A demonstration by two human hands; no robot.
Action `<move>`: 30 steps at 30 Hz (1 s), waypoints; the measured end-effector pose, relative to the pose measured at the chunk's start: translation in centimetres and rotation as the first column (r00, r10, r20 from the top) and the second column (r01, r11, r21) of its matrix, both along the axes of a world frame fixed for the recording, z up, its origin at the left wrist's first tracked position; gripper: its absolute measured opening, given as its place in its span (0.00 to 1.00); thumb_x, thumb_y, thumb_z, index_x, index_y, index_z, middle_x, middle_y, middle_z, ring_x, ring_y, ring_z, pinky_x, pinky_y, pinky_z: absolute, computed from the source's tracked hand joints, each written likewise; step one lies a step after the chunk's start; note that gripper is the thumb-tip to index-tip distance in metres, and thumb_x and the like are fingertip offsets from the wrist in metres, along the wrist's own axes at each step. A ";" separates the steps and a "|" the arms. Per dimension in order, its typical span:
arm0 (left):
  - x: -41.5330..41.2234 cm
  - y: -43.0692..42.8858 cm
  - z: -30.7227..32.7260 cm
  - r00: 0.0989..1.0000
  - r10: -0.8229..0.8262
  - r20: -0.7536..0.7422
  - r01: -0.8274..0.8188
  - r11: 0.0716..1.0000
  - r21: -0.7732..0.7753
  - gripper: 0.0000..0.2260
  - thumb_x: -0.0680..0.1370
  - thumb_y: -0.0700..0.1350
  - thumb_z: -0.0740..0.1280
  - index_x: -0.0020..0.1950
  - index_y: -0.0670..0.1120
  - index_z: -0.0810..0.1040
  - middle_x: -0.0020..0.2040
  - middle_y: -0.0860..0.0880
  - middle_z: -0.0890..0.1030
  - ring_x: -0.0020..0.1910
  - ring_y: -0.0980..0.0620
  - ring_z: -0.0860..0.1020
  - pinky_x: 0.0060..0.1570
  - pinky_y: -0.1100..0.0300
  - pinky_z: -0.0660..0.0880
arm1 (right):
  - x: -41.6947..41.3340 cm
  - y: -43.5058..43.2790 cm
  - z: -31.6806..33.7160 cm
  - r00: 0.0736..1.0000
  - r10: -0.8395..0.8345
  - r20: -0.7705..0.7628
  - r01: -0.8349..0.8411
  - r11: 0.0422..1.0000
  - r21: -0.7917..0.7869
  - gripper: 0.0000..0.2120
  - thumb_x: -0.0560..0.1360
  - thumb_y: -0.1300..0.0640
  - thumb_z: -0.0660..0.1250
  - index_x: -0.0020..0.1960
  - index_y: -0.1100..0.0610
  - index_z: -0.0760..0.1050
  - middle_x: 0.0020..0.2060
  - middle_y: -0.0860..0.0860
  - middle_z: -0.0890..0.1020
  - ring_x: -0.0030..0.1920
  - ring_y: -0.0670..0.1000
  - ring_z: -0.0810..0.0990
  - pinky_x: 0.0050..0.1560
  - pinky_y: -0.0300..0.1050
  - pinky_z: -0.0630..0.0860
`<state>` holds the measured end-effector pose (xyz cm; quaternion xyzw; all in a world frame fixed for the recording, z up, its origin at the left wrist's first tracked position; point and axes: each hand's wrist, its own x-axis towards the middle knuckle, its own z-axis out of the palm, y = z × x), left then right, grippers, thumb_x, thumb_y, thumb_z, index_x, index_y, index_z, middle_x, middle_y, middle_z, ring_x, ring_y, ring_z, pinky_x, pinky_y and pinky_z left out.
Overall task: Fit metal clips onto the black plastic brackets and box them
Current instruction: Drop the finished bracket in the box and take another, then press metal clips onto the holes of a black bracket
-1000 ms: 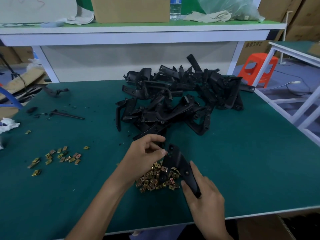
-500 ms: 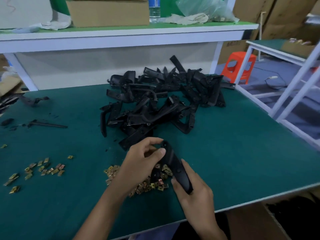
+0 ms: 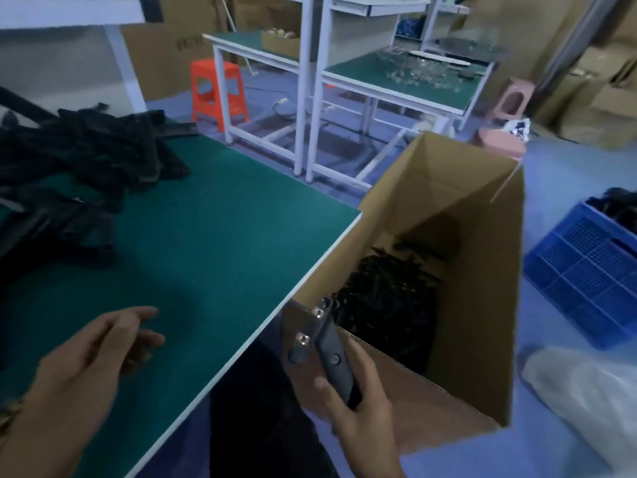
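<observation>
Head view: right hand low and right of centre, fingers and thumb wrapped round the lower end of a black bracket, held upright and slightly tilted. Two metal clips seated on the bracket's upper part, above the right hand's fingers, one higher than the other. Bracket at the near-left corner of an open cardboard box, top end just over the rim, not yet released inside. Box just right of the desk edge, up and right from the right hand, flaps up. Heap of boxed brackets at the bottom of the box, just beyond the held bracket's tip. Left hand well apart from the right, over the desk's near-left area, fingers loosely spread, nothing plainly gripped. Brownish blur under the left thumb, too smeared to identify. Hands not touching, desk corner and dark clothing between them. Loose bracket pile on the desk, far beyond the left hand, motion-blurred. Orange stool on the floor past the desk's far edge, well above both hands in frame. Blue crate on the floor right of the box, far right of the right hand, dark parts at its back. White bag on the floor right of the right hand, below the crate.
</observation>
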<state>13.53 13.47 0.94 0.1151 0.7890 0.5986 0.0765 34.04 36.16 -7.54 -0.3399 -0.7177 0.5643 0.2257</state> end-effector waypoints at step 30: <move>-3.0 -14.8 -0.3 0.808 0.479 -0.343 -0.587 0.605 -0.539 0.21 0.80 0.53 0.69 0.70 0.47 0.74 0.66 0.47 0.75 0.68 0.44 0.70 0.66 0.50 0.70 | -18.0 -13.4 4.3 0.707 0.700 -0.105 -0.686 0.714 0.142 0.10 0.81 0.56 0.68 0.58 0.42 0.77 0.45 0.40 0.82 0.47 0.41 0.80 0.43 0.31 0.72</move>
